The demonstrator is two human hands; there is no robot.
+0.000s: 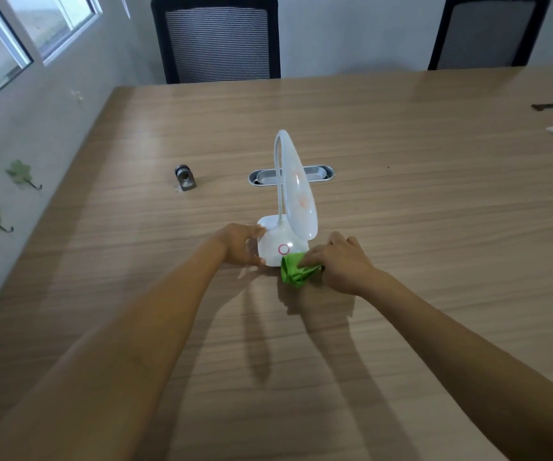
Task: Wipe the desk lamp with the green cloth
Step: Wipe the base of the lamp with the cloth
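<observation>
Your left hand (240, 245) clasps the white desk lamp (286, 224) base on the bench (401, 201) to steady it, while your right hand (338, 261) presses the bunched green cloth (296, 269) against the base's front corner.

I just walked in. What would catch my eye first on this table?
The white desk lamp in the middle of the wooden table, its head curved down. The left hand steadies its base while the right hand presses a bright green cloth against the base's near right corner.
</observation>
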